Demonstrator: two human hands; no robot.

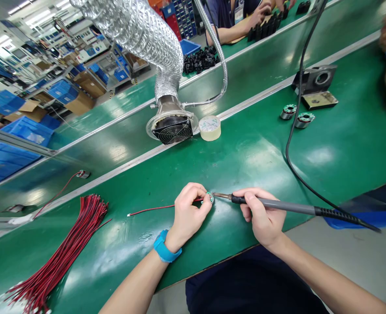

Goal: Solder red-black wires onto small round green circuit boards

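My left hand (192, 209), with a blue strap at the wrist, pinches a small motor stator with a green circuit board (210, 197) just above the green bench. A red wire (153, 209) runs out to the left from under its fingers and ends in a white connector. In my right hand (266, 216) is a soldering iron (282, 206), gripped like a pen. Its tip meets the edge of the circuit board, though the exact contact point is too small to make out. Part of the stator is hidden behind my left fingers.
A bundle of red and black wires (70, 248) lies at left. A fume extractor (173, 128) and tape roll (210, 128) stand behind my hands. Two stators (305, 120) sit by a soldering iron stand (320, 85); the iron's cable (288, 150) crosses the right side. Co-workers sit nearby.
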